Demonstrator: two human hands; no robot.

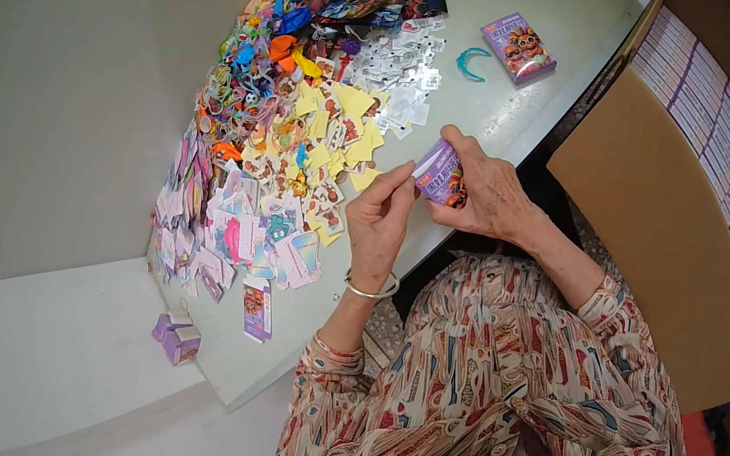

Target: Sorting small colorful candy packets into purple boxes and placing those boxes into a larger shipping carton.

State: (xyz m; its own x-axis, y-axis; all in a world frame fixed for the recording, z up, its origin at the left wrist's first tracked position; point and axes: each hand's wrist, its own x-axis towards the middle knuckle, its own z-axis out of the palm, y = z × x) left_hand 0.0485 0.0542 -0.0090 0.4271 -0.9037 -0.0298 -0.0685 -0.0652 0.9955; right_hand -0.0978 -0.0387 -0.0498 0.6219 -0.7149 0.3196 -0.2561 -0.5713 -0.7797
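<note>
We hold a small purple box (441,173) between both hands, just above the near edge of the bench (518,118). Our right hand (485,190) is closed around the box from the right side, fingers curled over its top and back. Our left hand (379,221) pinches the box's left end with thumb and fingertips — the rest of that hand is loosely curled, and a thin metal bangle (371,289) sits on its wrist.

To the left of our hands the bench carries a long spread of small things: yellow paper cards (343,128) nearest the box, pink and pale printed cards (238,236) lower down, and a heap of coloured balloons and rubber rings (262,66) further up. A flattened purple carton (258,307) lies at the lower end of the spread, and two little purple boxes (177,337) stand just beyond it at the bench's corner.

Further away lie a larger purple box (518,48) and a teal curved piece (470,60) — well apart from our hands. On our right stands an open cardboard carton (667,211) with rows of purple boxes (711,122) packed inside.
</note>
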